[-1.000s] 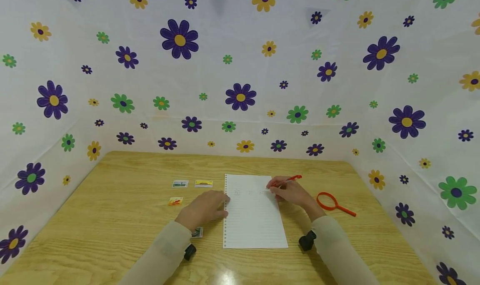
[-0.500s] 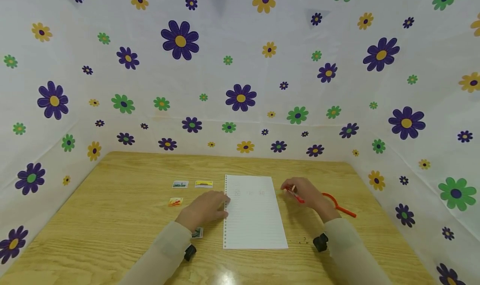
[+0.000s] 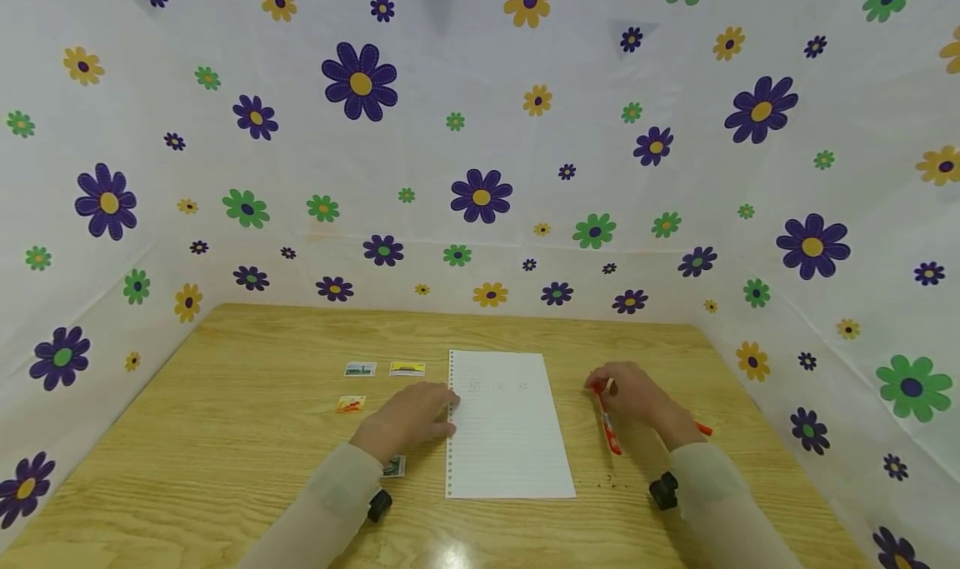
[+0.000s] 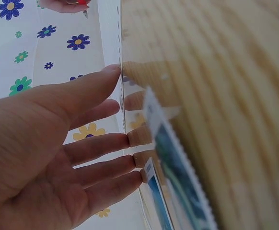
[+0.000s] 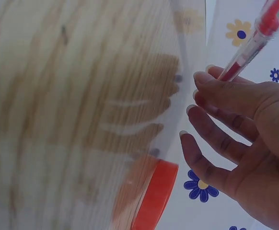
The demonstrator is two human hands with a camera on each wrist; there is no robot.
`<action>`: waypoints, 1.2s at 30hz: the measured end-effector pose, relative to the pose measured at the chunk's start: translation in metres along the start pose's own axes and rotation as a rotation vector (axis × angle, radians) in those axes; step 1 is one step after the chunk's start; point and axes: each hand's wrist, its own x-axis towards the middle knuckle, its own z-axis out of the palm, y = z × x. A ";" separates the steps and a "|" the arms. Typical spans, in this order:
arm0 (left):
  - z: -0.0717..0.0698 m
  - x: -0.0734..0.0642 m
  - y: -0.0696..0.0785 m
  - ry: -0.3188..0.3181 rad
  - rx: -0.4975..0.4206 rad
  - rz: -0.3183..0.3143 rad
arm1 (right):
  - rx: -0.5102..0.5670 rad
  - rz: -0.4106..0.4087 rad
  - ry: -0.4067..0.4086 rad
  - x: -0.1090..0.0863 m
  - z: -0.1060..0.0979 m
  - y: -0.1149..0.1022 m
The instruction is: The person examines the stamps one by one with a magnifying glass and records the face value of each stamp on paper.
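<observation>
A red pen (image 3: 609, 431) with a clear barrel is pinched between the thumb and fingertips of my right hand (image 3: 633, 396), to the right of the paper. In the right wrist view the pen (image 5: 247, 55) points up and away from the curled lower fingers. The lined sheet of paper (image 3: 510, 452), punched along its left side, carries a row of faint red numbers near its top. Fingertips of my left hand (image 3: 408, 416) rest at the paper's left edge. That hand's fingers (image 4: 106, 165) are extended and spread, holding nothing.
Three small stamps, one yellow (image 3: 407, 369), one green-grey (image 3: 360, 370) and one orange (image 3: 351, 404), lie left of the paper. Another stamp (image 3: 396, 466) is partly under the left wrist. A red magnifying glass (image 3: 703, 428) is mostly hidden behind the right hand. Flowered cloth surrounds the table.
My right hand has left the paper's upper right and moved right with the pen. The pen has swung round, its outer end now toward me. The left hand has stayed put.
</observation>
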 end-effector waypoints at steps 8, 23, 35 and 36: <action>0.000 0.000 0.000 0.005 0.012 0.005 | -0.018 -0.007 -0.031 -0.004 -0.002 0.006; -0.001 0.000 0.000 0.010 -0.004 0.010 | -0.014 -0.121 -0.072 -0.007 -0.004 0.008; -0.002 -0.002 0.002 0.011 -0.004 0.010 | 0.020 0.032 -0.100 -0.010 -0.011 -0.002; -0.001 -0.002 0.002 0.013 0.002 0.014 | 0.030 0.045 -0.103 -0.011 -0.011 -0.003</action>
